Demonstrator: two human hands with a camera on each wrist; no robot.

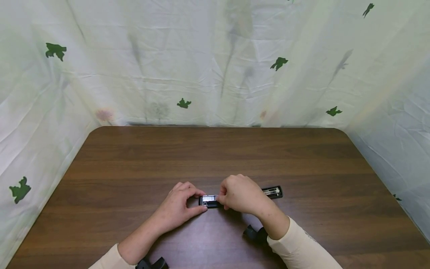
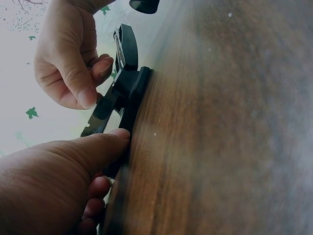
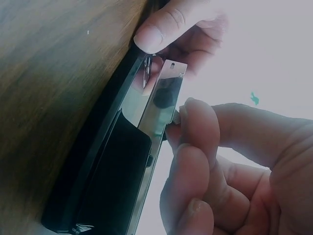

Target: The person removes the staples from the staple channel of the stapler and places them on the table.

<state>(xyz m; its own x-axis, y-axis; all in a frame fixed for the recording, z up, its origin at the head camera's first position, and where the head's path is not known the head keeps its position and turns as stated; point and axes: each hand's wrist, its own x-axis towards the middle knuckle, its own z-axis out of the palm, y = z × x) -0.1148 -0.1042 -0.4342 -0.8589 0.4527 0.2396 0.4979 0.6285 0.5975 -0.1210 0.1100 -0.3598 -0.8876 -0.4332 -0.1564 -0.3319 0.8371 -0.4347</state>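
Note:
A black stapler [image 1: 209,202] lies on the table with its top arm [image 1: 273,192] swung back and its shiny metal magazine [image 3: 163,93] exposed. My left hand [image 1: 178,204] grips the base's front end, thumb on the near side and fingers on the far side. Over the magazine, my right hand [image 1: 241,194] pinches a short grey strip of staples [image 3: 177,116] between thumb and fingertips, right at the magazine's edge. In the left wrist view, the right hand [image 2: 73,63] hides part of the magazine from above. The strip is mostly covered by the fingers.
The brown wooden table [image 1: 215,157] stretches away on all sides of the stapler. Pale cloth [image 1: 208,56] with green leaf shapes hangs behind it and along both sides. Black wrist mounts [image 1: 254,234] sit under the forearms, close to the tabletop.

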